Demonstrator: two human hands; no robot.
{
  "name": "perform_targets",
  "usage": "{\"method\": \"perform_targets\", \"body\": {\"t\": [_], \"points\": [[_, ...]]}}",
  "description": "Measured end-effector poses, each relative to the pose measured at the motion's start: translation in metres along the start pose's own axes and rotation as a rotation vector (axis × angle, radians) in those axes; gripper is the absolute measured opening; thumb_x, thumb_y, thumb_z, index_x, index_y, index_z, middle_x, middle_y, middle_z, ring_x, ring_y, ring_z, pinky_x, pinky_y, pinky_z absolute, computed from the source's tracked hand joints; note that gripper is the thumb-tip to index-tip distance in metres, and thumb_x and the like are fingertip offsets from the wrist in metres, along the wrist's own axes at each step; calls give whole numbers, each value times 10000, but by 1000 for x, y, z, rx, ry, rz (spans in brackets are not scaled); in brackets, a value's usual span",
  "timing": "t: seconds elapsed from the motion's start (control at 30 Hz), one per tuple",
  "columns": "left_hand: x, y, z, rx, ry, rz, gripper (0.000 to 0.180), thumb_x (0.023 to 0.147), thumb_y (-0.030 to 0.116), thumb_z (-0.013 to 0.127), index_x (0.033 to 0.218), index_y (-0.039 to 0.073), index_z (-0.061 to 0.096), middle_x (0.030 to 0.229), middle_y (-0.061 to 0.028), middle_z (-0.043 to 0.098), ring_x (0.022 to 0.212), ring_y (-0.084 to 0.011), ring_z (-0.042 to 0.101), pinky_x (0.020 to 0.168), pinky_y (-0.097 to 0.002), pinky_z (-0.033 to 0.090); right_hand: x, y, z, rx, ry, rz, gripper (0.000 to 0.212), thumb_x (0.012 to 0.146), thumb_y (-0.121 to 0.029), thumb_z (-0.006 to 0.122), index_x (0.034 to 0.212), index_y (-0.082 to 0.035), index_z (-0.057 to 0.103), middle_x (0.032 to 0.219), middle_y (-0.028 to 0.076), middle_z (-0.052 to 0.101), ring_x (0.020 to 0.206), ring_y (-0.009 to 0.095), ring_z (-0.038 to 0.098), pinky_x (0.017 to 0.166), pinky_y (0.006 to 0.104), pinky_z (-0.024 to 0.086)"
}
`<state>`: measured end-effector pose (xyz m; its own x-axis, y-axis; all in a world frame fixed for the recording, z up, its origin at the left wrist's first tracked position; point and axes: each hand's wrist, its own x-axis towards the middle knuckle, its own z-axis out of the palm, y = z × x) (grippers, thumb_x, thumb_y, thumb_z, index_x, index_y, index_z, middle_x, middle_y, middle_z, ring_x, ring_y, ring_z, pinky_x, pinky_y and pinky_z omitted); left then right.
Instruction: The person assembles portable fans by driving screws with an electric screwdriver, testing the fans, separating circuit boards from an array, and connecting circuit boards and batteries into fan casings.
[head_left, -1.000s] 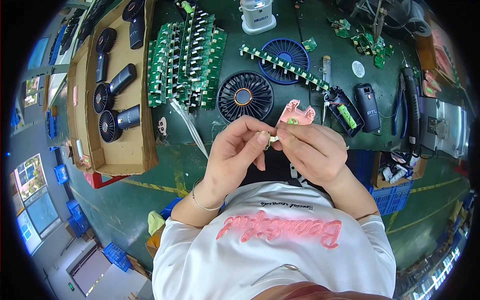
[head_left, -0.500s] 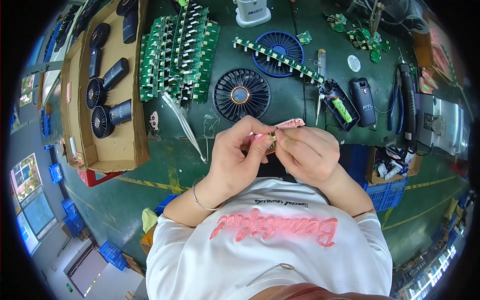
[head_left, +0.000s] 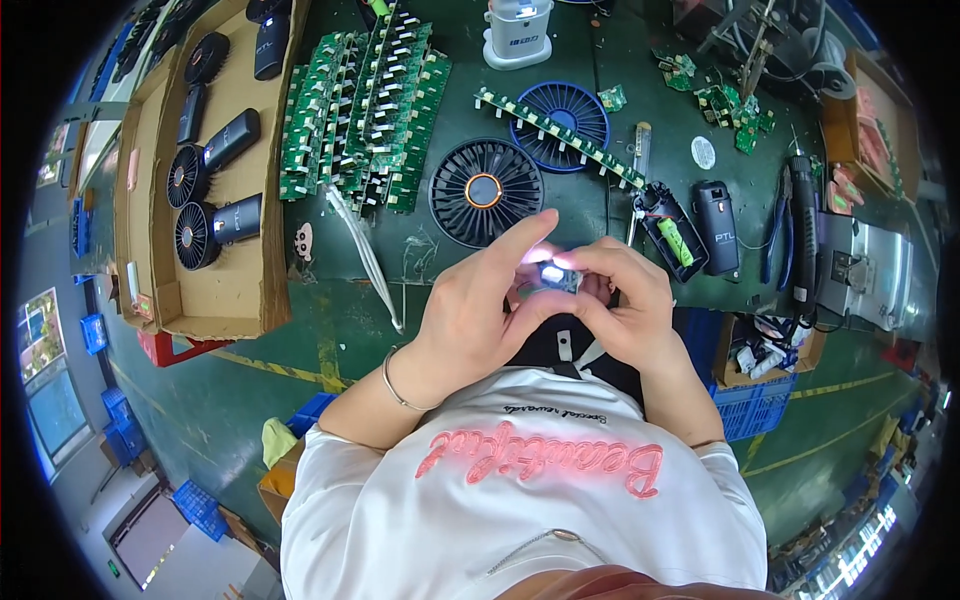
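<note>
Close to my body, just off the near table edge, a small lit part [head_left: 558,275] glows white between my fingers; it resembles a little circuit board, but glare hides its detail. My left hand [head_left: 478,305] supports it with the thumb below, its index finger stretched upward. On the other side my right hand [head_left: 632,305] pinches it between thumb and fingers. A pinkish glow shows at the fingertips. Just beyond lie a black fan head [head_left: 486,192] and a blue fan head [head_left: 562,125], with a strip of green circuit boards [head_left: 545,128] across the blue one.
At left is a cardboard tray [head_left: 225,305] with black handheld fans. Stacked green circuit board strips [head_left: 365,120] lie beside white tweezers [head_left: 362,250]. Rightward are an opened black casing [head_left: 672,232], a closed black casing [head_left: 716,225], pliers [head_left: 780,225] and a black-handled tool [head_left: 803,230].
A white light now shines on the held part. The pink piece that stuck out beyond my fingers no longer shows clearly. My left index finger has lifted and straightened; the view has shifted slightly.
</note>
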<state>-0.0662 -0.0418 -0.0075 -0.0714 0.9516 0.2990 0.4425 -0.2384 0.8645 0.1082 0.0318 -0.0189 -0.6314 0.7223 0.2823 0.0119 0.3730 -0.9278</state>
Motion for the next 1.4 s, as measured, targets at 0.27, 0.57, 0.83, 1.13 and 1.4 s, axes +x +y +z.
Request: {"method": "perform_targets", "body": {"t": [0.27, 0.57, 0.83, 1.13, 1.4], "points": [[4, -45, -28, 386, 376, 255, 482, 744, 162, 723, 1166, 16, 542, 1209, -191, 525, 1058, -319, 527, 893, -383, 439, -11, 16, -5, 29, 93, 57, 302, 774, 18, 726, 1053, 33, 612, 865, 71, 592, 690, 89, 525, 561, 205, 374], [10, -48, -19, 486, 314, 136, 522, 774, 221, 698, 1211, 3, 514, 1298, -230, 467, 1151, -367, 476, 970, -431, 387, -5, 18, 0, 41, 181, -23, 298, 732, 27, 753, 1014, 17, 657, 826, 102, 648, 542, 85, 493, 468, 215, 368], [20, -41, -18, 492, 240, 104, 653, 748, 343, 724, 1254, 14, 476, 1363, -243, 430, 1189, -385, 462, 997, -455, 359, -4, 19, -3, 41, 116, -8, 310, 720, 48, 753, 1011, 39, 647, 858, 110, 636, 608, 66, 496, 496, 191, 344], [16, -45, -17, 520, 226, 105, 684, 708, 335, 745, 1256, 23, 479, 1342, -236, 460, 1172, -378, 477, 974, -452, 360, -1, 19, -1, 37, 142, -44, 303, 737, 34, 748, 1027, 20, 660, 826, 97, 639, 520, 61, 476, 438, 199, 342], [22, -38, -16, 494, 177, 80, 796, 657, 391, 801, 1285, 45, 456, 1371, -233, 426, 1186, -388, 470, 972, -458, 360, -1, 18, -1, 24, 145, -53, 311, 737, 26, 753, 1035, 19, 660, 831, 102, 645, 518, 60, 477, 440, 195, 349]]}}
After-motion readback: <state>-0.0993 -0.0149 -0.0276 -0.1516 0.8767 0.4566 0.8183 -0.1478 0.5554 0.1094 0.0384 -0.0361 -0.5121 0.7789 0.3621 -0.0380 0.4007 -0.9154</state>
